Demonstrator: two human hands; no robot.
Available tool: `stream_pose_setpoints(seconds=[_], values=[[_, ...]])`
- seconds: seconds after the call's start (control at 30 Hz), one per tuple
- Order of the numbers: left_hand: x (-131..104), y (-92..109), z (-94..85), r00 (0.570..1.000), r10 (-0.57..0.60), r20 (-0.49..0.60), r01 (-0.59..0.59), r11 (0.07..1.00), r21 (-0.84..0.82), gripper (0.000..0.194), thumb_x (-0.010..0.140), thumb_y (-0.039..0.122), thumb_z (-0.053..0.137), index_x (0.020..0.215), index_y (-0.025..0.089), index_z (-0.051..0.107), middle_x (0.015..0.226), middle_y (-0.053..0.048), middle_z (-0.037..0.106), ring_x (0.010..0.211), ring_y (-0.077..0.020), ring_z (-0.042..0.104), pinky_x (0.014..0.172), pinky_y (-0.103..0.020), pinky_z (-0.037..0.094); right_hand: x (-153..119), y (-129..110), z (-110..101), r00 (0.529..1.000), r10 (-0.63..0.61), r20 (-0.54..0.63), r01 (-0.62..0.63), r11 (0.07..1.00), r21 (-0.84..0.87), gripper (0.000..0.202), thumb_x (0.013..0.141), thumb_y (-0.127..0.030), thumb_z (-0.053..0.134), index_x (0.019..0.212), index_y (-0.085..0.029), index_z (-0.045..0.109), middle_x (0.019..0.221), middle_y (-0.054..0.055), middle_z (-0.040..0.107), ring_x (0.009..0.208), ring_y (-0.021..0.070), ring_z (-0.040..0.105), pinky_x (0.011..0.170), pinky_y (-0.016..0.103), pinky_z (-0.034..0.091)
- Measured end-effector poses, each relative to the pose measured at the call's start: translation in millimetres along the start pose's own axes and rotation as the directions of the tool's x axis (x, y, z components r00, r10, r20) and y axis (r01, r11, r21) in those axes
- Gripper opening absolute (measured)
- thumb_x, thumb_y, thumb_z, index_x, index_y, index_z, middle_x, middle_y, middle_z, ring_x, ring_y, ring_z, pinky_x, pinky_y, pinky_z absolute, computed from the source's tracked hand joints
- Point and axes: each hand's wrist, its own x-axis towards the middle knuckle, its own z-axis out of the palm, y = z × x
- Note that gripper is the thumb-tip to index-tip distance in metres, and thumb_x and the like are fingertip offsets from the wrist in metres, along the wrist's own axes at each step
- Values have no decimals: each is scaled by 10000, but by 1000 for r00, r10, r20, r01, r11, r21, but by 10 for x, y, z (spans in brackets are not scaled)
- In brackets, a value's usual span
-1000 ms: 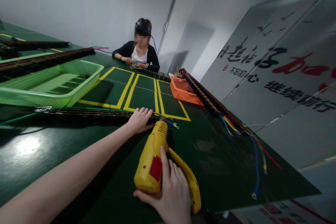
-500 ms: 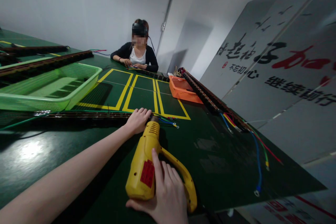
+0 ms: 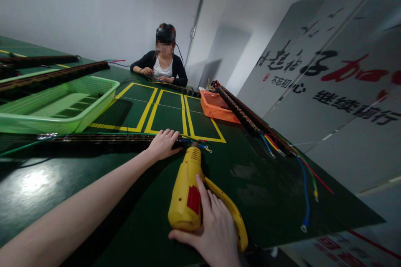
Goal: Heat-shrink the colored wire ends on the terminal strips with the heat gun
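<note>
My right hand [image 3: 216,221] is wrapped round the rear body of a yellow heat gun [image 3: 188,192], whose dark nozzle points away toward several wire ends. My left hand [image 3: 163,144] rests over the right end of a long dark strip [image 3: 106,137], its fingers closed on it. Blue, green and red wires [image 3: 200,146] with ring terminals come out of that end, just beyond the nozzle.
A green basket [image 3: 90,112] stands at the left, with a long strip [image 3: 62,76] across it. An orange basket [image 3: 219,112] and wired strips [image 3: 247,112] lie at the right. Across the green table [image 3: 266,217] sits a person [image 3: 163,66] handling wires.
The heat gun and my right hand have moved right and its nozzle has come away from the strip's end. My left hand stays on the strip, its thumb now showing.
</note>
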Motion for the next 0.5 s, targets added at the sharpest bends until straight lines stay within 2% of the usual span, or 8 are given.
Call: stream_pose_setpoints(seconds=[0.13, 0.27, 0.5], values=[[-2, -10, 2, 1000, 10, 5, -10, 1000, -7, 489, 848, 552, 430, 1125, 152, 487, 1042, -123, 595, 974, -277, 513, 776, -366, 355, -59, 175, -13, 997, 66, -30, -68, 996, -50, 1220, 492, -712, 692, 1453, -232, 115, 1218, 107, 585, 1019, 305, 598, 830, 414, 501], [-4, -15, 9, 1000, 16, 1, -16, 1000, -13, 509, 853, 560, 408, 1135, 143, 486, 1052, -131, 588, 974, -282, 510, 779, -376, 361, -83, 293, -26, 992, 51, -114, -64, 992, -110, 1188, 518, -698, 689, 1445, -194, 144, 1225, 125, 581, 1003, 302, 608, 807, 398, 510], [-7, -10, -40, 1000, 15, 6, -15, 999, -41, 409, 890, 469, 351, 1098, 154, 508, 1009, -121, 597, 955, -264, 520, 785, -369, 373, -92, 224, -43, 987, 8, -163, -40, 981, -190, 1175, 515, -706, 689, 1424, -163, 179, 1150, 151, 620, 920, 297, 639, 746, 389, 534]])
